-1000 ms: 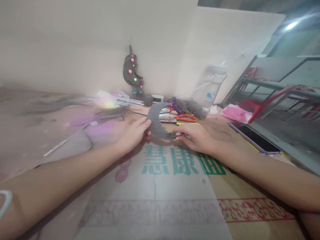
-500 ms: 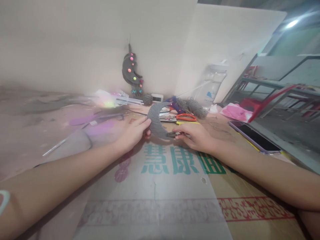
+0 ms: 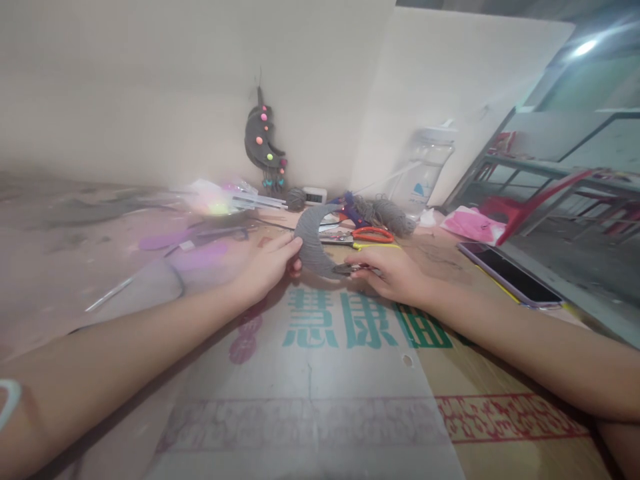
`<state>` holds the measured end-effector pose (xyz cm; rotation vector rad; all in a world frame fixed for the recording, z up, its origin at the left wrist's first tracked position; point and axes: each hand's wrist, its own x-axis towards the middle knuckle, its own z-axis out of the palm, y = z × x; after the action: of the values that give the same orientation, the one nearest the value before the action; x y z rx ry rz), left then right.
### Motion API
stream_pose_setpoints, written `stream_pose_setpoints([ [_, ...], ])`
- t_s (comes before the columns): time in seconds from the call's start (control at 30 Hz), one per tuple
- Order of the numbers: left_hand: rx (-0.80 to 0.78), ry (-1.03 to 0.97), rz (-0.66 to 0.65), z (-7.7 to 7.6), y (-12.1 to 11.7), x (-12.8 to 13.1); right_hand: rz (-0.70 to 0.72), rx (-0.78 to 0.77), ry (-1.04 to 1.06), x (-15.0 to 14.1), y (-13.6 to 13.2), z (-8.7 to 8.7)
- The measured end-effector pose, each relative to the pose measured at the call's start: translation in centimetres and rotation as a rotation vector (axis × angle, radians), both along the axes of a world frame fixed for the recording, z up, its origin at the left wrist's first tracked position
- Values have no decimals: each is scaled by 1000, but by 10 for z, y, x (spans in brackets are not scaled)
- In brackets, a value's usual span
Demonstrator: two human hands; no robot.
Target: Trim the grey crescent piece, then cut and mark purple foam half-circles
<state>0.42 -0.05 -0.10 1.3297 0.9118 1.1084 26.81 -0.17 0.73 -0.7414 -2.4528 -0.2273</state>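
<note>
A crescent wrapped in grey yarn (image 3: 314, 243) is held up above the cardboard (image 3: 320, 380), its open side facing right. My left hand (image 3: 277, 263) pinches its outer curve, thumb on the front and fingers behind. At the lower tip of the crescent, my right hand (image 3: 387, 273) is closed with finger and thumb on the end, where a small dark part shows; what exactly it grips is too small to tell. Just behind lie scissors with orange handles (image 3: 373, 235). Grey yarn (image 3: 387, 215) is heaped farther back.
A decorated dark crescent (image 3: 260, 140) hangs on the back wall. Glue sticks (image 3: 257, 200) and a small grey yarn ball (image 3: 296, 199) lie below it. At the right are a clear bottle (image 3: 423, 177), a pink cloth (image 3: 473, 225) and a phone (image 3: 513, 273). Purple pieces (image 3: 165, 239) lie left.
</note>
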Motion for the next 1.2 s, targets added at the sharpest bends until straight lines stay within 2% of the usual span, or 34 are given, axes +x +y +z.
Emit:
stream_pose_setpoints([
  [0.3,6,15,-1,-1,2,-1,-18,-44,10,0,1,-2],
  [0.5,-2,-13,-11,-2,1,-1,-44,-6,92,0,-4,2],
  [0.7,-16,-29,0,1,-2,1,38,-38,48,0,-2,2],
  [1.2,6,-41,-5,-4,2,0,-1,34,-33,0,0,-1],
])
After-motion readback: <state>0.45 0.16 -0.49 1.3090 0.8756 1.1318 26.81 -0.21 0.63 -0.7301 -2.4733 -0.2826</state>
